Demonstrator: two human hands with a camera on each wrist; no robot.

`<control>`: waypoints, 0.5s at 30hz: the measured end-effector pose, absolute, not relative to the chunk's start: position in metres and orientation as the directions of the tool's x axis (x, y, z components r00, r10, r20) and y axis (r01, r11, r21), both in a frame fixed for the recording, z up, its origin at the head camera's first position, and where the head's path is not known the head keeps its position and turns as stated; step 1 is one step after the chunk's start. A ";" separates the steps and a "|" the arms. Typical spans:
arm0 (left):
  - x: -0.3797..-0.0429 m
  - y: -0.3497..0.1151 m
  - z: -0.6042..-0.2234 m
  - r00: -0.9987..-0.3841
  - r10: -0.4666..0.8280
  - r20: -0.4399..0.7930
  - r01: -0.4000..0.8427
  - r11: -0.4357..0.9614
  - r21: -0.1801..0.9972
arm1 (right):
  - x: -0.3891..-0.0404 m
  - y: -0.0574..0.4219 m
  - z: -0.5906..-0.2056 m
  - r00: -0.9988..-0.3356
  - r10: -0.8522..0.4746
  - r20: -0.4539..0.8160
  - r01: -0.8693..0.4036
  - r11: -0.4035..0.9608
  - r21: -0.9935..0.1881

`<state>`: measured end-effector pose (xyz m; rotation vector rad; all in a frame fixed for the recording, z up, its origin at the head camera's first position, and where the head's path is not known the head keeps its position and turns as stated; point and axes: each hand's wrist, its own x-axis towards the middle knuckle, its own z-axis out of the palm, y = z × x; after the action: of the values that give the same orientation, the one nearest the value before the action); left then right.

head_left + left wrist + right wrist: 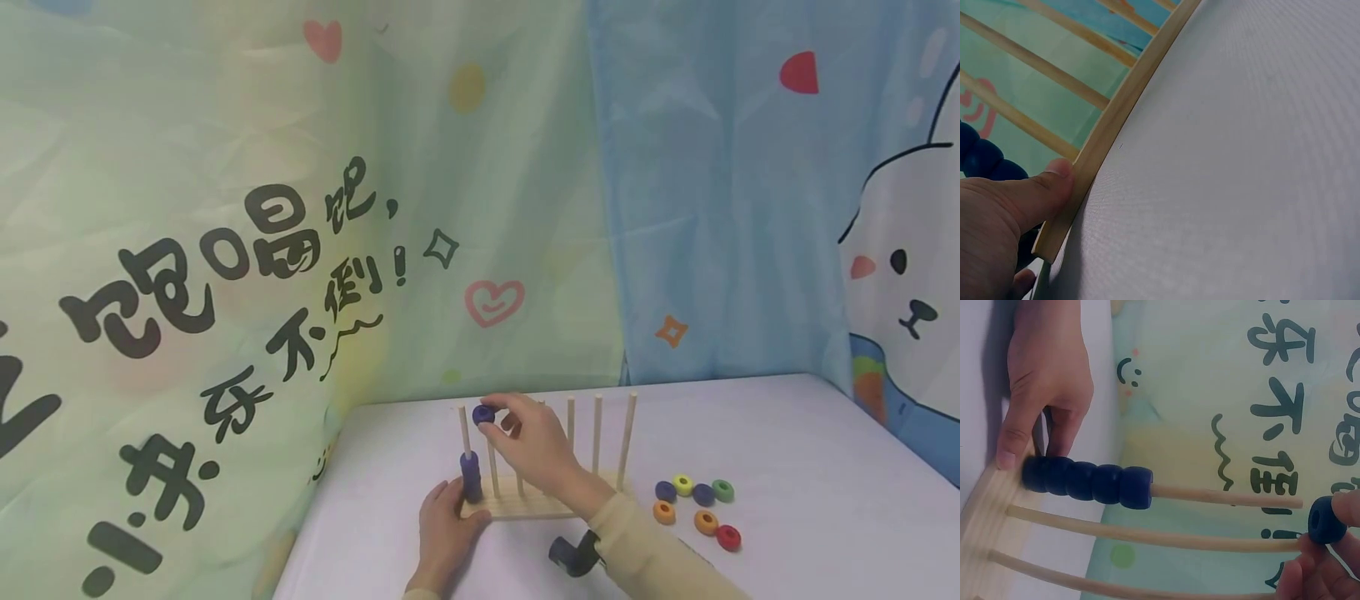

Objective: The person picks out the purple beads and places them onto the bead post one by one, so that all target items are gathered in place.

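A wooden peg stand (517,507) with a row of upright pegs stands on the table. Its leftmost peg carries a stack of dark blue beads (1088,481), and the peg's upper part is bare. My left hand (446,529) holds the left end of the base; in the left wrist view the thumb (1057,181) lies on the base's edge. With thumb and fingertips my right hand (538,446) pinches one dark blue bead (483,414). In the right wrist view that bead, its hole showing, is close to the tip of the stacked peg, apart from it.
Right of the stand lie several loose beads: blue, a yellow bead (682,484), a green bead (723,490), orange, and a red bead (728,537). A dark object (573,556) shows beside the right sleeve (648,546). A printed curtain (487,208) hangs behind the table.
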<state>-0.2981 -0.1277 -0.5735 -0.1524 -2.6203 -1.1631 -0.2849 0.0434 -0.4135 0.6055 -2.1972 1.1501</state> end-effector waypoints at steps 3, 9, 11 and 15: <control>-0.298 -0.128 -0.572 -0.957 -0.012 0.290 0.208 0.670 0.713 | -0.284 0.042 -0.410 -0.734 -0.132 0.667 -0.627 0.508 -0.590; -0.297 -0.129 -0.572 -0.954 -0.001 0.300 0.222 0.668 0.710 | -0.285 0.035 -0.405 -0.747 -0.131 0.652 -0.623 0.483 -0.616; -0.297 -0.129 -0.572 -0.955 0.000 0.298 0.223 0.663 0.714 | -0.286 0.034 -0.403 -0.753 -0.128 0.645 -0.617 0.477 -0.626; -0.297 -0.129 -0.572 -0.955 0.007 0.296 0.228 0.658 0.718 | -0.289 0.031 -0.402 -0.766 -0.127 0.631 -0.606 0.472 -0.641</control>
<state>-0.2967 -0.1290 -0.5716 -0.1890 -2.6088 -1.1829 -0.2888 0.0311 -0.4015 0.6077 -2.2167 1.2538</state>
